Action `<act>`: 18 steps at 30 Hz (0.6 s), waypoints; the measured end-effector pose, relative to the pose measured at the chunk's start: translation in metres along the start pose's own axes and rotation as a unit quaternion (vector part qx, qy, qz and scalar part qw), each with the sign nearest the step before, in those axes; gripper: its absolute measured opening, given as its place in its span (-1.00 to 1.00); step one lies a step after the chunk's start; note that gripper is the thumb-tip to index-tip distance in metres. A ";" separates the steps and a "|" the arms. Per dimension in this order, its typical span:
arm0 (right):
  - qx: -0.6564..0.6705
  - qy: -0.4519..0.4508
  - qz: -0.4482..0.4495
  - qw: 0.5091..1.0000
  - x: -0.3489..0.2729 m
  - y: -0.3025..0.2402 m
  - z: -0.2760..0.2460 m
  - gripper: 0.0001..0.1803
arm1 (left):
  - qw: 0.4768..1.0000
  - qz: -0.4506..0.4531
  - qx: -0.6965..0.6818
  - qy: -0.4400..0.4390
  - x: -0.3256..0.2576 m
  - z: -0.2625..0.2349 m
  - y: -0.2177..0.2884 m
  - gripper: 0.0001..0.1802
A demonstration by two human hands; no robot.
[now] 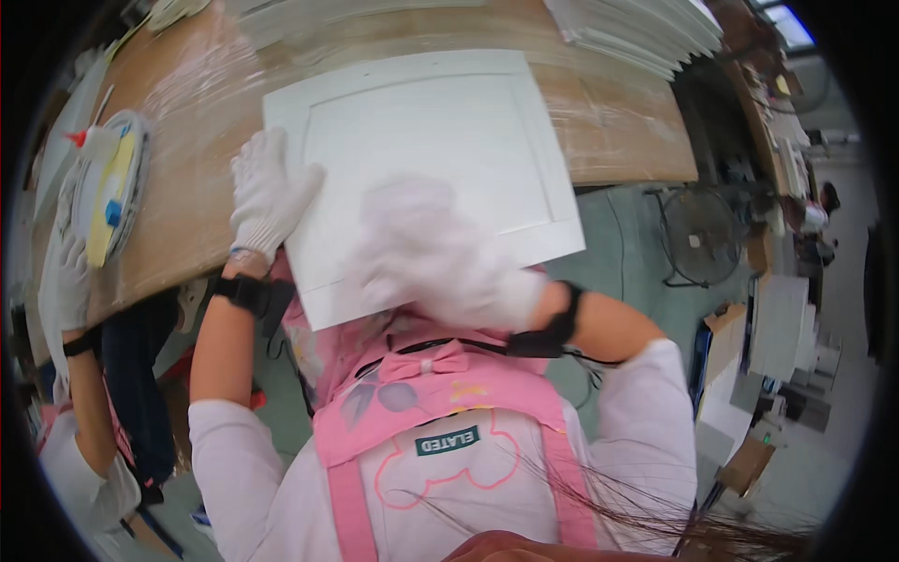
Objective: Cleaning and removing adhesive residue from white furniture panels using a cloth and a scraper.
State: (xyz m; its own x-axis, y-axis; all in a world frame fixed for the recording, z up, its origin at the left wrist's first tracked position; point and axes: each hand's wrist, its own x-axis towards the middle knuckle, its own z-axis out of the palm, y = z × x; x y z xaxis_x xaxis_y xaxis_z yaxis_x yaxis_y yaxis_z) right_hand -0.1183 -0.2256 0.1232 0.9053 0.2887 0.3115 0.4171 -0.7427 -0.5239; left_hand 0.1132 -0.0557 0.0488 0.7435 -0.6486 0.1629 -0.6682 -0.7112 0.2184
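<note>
A white panel [421, 150] with a recessed frame line lies partly on the table and juts over its near edge toward my body. My left hand [270, 192], in a white knit glove, rests at the panel's left edge. Its fingers are stretched out and its thumb reaches onto the panel. Over the panel's near middle is my right hand [440, 267], also gloved and smeared by motion. A pale, slightly purple patch [407, 197] blurs at its fingertips; I cannot make out what it is. Both wrists wear black straps.
At left, a gloved co-worker's hand [75, 281] is beside a round white tray [140, 159] holding a red-tipped bottle [89, 140] and a blue block [113, 213]. White panels [637, 33] are stacked at the far right of the wrapped table [618, 131]. A fan [698, 234] stands to the right.
</note>
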 end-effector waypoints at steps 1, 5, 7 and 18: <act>0.030 -0.004 0.006 1.000 0.004 -0.013 0.028 -0.67 | 1.000 0.014 0.017 0.014 -0.006 0.010 -0.015 -0.17; -0.051 -0.050 -0.030 0.997 -0.022 0.004 0.021 -0.62 | 0.999 0.052 0.000 -0.015 -0.007 0.005 -0.026 -0.13; -0.116 -0.018 0.067 0.991 -0.073 0.031 -0.002 -0.57 | 0.998 0.045 0.007 -0.035 -0.001 0.005 -0.019 -0.13; -0.085 -0.233 0.526 0.813 -0.204 0.082 -0.100 -0.67 | 0.992 0.063 -0.035 -0.107 0.000 -0.037 -0.033 -0.11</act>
State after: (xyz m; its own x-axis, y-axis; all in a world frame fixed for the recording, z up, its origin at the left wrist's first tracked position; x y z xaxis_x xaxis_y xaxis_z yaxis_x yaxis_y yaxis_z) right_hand -0.2765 -0.4053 0.0959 0.7021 -0.3930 -0.5938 -0.5903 -0.7876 -0.1766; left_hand 0.1358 -0.0222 0.0773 0.6267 -0.7791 -0.0121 -0.7467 -0.6049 0.2766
